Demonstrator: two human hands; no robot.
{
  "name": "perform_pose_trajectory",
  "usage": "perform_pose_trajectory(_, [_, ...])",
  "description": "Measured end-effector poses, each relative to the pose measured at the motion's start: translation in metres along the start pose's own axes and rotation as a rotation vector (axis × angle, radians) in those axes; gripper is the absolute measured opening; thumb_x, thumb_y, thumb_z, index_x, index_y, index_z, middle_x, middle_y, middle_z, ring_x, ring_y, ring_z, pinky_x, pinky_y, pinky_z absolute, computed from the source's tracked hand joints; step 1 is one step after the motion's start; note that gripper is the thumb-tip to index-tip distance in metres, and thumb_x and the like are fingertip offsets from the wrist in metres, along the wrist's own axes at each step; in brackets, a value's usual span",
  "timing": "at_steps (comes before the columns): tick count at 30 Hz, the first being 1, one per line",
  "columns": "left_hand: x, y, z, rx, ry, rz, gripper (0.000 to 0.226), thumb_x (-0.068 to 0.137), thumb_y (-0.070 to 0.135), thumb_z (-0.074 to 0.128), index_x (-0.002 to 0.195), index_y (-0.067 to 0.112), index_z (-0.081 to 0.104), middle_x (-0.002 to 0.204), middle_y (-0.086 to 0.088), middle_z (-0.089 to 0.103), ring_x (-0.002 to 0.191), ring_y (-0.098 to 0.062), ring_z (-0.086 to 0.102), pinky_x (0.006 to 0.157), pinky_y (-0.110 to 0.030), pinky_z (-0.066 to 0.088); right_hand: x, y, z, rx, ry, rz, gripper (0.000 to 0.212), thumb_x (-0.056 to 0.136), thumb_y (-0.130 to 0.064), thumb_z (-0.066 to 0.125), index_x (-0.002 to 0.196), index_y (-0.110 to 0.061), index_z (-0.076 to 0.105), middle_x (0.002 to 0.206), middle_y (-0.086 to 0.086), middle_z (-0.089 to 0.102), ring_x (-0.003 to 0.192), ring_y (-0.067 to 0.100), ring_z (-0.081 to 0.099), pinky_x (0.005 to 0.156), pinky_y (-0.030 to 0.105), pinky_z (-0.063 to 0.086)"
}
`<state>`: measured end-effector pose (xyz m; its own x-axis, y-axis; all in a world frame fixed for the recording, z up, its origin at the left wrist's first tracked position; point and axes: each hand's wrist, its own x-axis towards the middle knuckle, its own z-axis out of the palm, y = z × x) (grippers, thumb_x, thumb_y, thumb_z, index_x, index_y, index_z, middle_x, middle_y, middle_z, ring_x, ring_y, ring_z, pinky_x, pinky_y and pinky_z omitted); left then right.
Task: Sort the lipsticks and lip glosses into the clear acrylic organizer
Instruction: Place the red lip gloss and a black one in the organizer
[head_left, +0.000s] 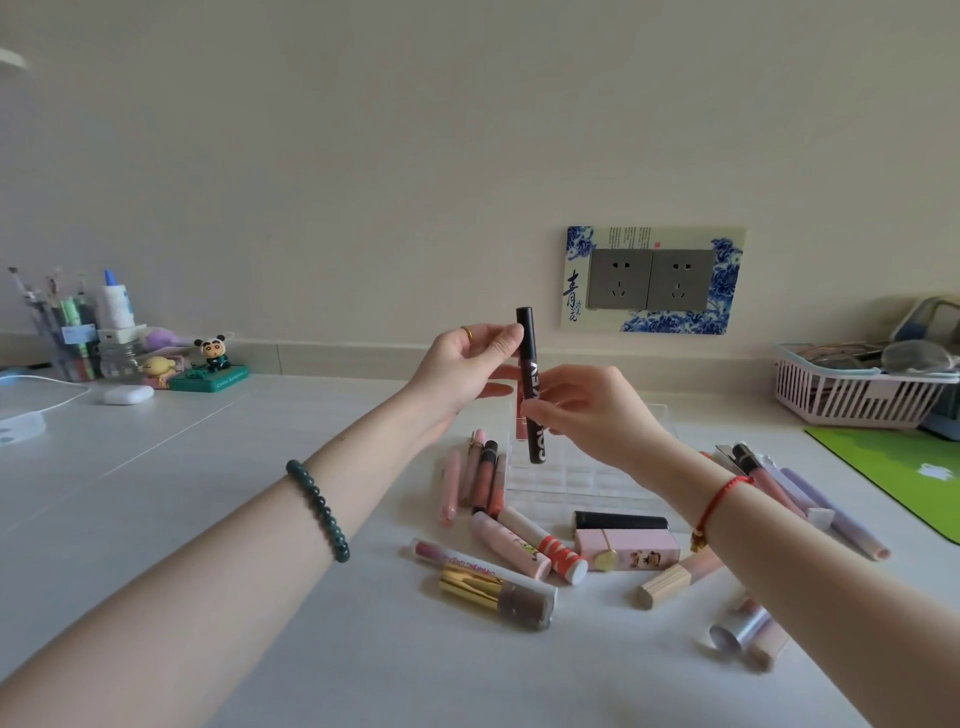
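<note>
Sorting is barely started: black tube (531, 384) is pinched in curled fingers of left hand (467, 364) and right hand (592, 410) over organizer (582, 480); other tubes (511, 543) are left unsorted.

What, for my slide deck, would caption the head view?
Left hand and right hand hold a black tube upright over the clear acrylic organizer, lipsticks scattered around it.

The right hand (587, 410) covers part of the lettering on the black tube (530, 369) and hides much of the organizer (571, 480).
</note>
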<state>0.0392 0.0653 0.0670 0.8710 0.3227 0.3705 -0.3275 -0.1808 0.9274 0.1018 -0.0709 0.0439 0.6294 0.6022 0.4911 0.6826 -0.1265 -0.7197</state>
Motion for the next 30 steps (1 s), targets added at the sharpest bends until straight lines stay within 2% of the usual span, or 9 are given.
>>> perform_pose_trajectory(3, [0.001, -0.007, 0.001, 0.103, 0.022, 0.021, 0.008, 0.077, 0.032, 0.067, 0.080, 0.026, 0.063, 0.081, 0.004, 0.069, 0.068, -0.006, 0.067, 0.058, -0.016, 0.052, 0.005, -0.001, -0.006, 0.031, 0.062, 0.028, 0.010, 0.075, -0.015, 0.070, 0.075, -0.023, 0.065, 0.077, 0.002, 0.070, 0.069, 0.016, 0.067, 0.067, 0.027, 0.057])
perform_pose_trajectory(9, [0.012, -0.012, 0.013, 0.204, 0.086, 0.093, 0.010, 0.074, 0.028, 0.072, 0.082, 0.022, 0.068, 0.080, 0.007, 0.070, 0.063, 0.002, 0.065, 0.055, -0.012, 0.049, 0.022, -0.002, -0.015, -0.053, 0.102, 0.016, 0.014, 0.075, -0.015, 0.071, 0.088, -0.009, 0.071, 0.083, 0.009, 0.072, 0.074, 0.025, 0.068, 0.070, 0.035, 0.058])
perform_pose_trajectory(11, [0.019, -0.013, 0.016, 0.210, 0.122, 0.115, 0.014, 0.075, 0.027, 0.072, 0.086, 0.019, 0.069, 0.084, 0.000, 0.071, 0.066, -0.004, 0.066, 0.064, -0.017, 0.053, 0.029, 0.000, -0.019, -0.086, 0.104, 0.018, 0.013, 0.078, -0.013, 0.067, 0.090, -0.009, 0.071, 0.084, 0.010, 0.072, 0.074, 0.027, 0.068, 0.075, 0.039, 0.057])
perform_pose_trajectory(14, [0.026, -0.017, 0.023, 0.237, 0.167, 0.135, 0.009, 0.076, 0.023, 0.071, 0.084, 0.022, 0.069, 0.085, -0.004, 0.071, 0.075, -0.015, 0.067, 0.082, -0.032, 0.054, 0.037, 0.005, -0.022, -0.151, 0.148, 0.002, 0.013, 0.077, -0.011, 0.067, 0.090, -0.010, 0.071, 0.084, 0.010, 0.072, 0.069, 0.018, 0.066, 0.076, 0.032, 0.056])
perform_pose_trajectory(16, [0.030, -0.020, 0.026, 0.248, 0.194, 0.133, 0.008, 0.077, 0.021, 0.070, 0.085, 0.021, 0.069, 0.086, -0.005, 0.071, 0.079, -0.018, 0.067, 0.085, -0.034, 0.053, 0.042, 0.011, -0.021, -0.159, 0.197, 0.012, 0.013, 0.076, -0.011, 0.068, 0.089, -0.010, 0.071, 0.084, 0.012, 0.072, 0.070, 0.017, 0.066, 0.075, 0.030, 0.055])
perform_pose_trajectory(22, [0.034, -0.036, 0.031, 0.280, 0.205, 0.083, 0.019, 0.080, 0.014, 0.066, 0.098, 0.011, 0.069, 0.096, -0.009, 0.071, 0.076, -0.014, 0.063, 0.083, -0.024, 0.051, 0.050, 0.030, -0.013, -0.176, 0.237, 0.060, 0.014, 0.073, -0.012, 0.071, 0.087, -0.009, 0.072, 0.084, 0.013, 0.072, 0.076, 0.021, 0.067, 0.075, 0.027, 0.053])
perform_pose_trajectory(25, [0.034, -0.046, 0.029, 0.303, 0.201, 0.067, 0.019, 0.080, 0.016, 0.065, 0.100, 0.014, 0.068, 0.092, -0.001, 0.068, 0.075, -0.010, 0.062, 0.054, -0.005, 0.045, 0.049, 0.039, -0.009, -0.191, 0.215, 0.072, 0.014, 0.073, -0.013, 0.071, 0.087, -0.009, 0.072, 0.084, 0.013, 0.072, 0.075, 0.020, 0.067, 0.074, 0.026, 0.052])
perform_pose_trajectory(26, [0.033, -0.049, 0.029, 0.306, 0.202, 0.062, 0.019, 0.080, 0.016, 0.065, 0.100, 0.015, 0.067, 0.090, 0.002, 0.067, 0.075, -0.008, 0.062, 0.050, -0.003, 0.042, 0.049, 0.041, -0.008, -0.195, 0.208, 0.078, 0.014, 0.073, -0.013, 0.071, 0.087, -0.009, 0.072, 0.084, 0.012, 0.073, 0.075, 0.019, 0.067, 0.074, 0.024, 0.051])
perform_pose_trajectory(30, [0.032, -0.059, 0.028, 0.314, 0.213, 0.047, 0.022, 0.079, 0.016, 0.067, 0.101, 0.014, 0.067, 0.088, 0.003, 0.065, 0.076, -0.004, 0.060, 0.064, 0.002, 0.042, 0.047, 0.048, -0.004, -0.227, 0.179, 0.080, 0.014, 0.074, -0.013, 0.070, 0.087, -0.008, 0.072, 0.085, 0.010, 0.073, 0.072, 0.015, 0.064, 0.073, 0.023, 0.051])
